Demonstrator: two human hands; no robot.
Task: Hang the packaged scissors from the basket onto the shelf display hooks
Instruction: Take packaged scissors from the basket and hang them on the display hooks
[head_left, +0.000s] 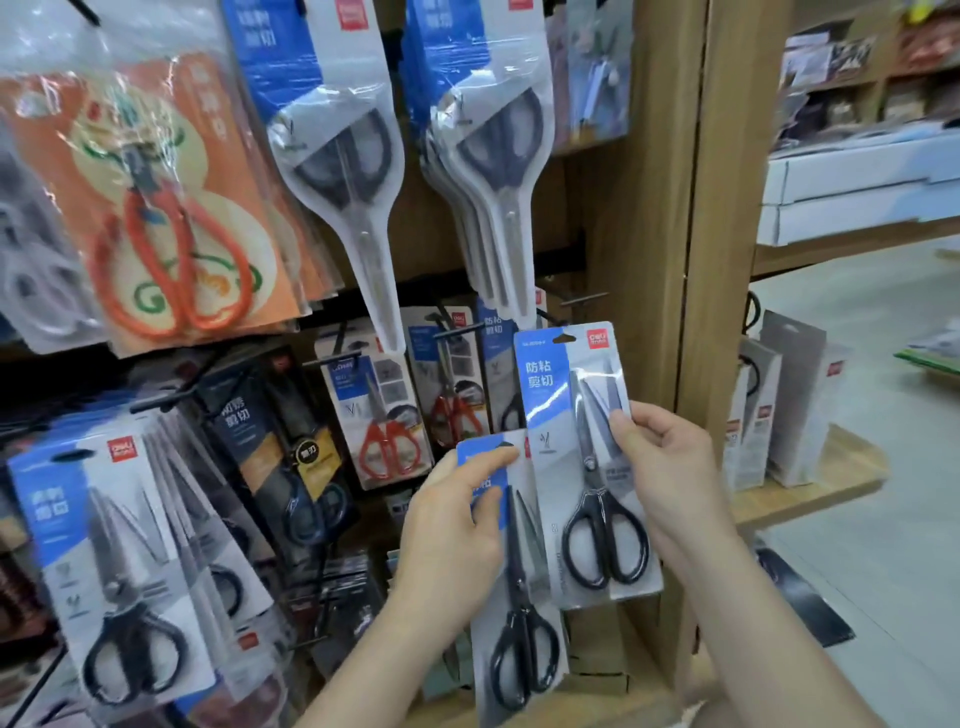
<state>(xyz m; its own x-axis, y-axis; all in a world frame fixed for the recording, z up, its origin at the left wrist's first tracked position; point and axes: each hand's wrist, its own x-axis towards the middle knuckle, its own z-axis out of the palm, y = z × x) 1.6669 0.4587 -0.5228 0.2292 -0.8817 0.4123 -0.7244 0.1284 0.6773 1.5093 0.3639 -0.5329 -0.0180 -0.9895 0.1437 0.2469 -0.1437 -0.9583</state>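
My right hand (670, 467) grips a blue-and-grey carded pack of black-handled scissors (592, 499) by its right edge, held upright in front of the shelf. Its hang hole sits just below and left of a bare black display hook (584, 300). My left hand (457, 525) pinches the top of a second, matching scissors pack (519, 597), which hangs lower and partly behind the first. No basket is in view.
Hooks carry several packs: orange-handled scissors (171, 234) upper left, long grey packs (358, 171) top centre, matching black-handled packs (119, 561) lower left. A wooden upright (675, 218) borders the display on the right, with a low wooden shelf of boxes (779, 415) beyond it.
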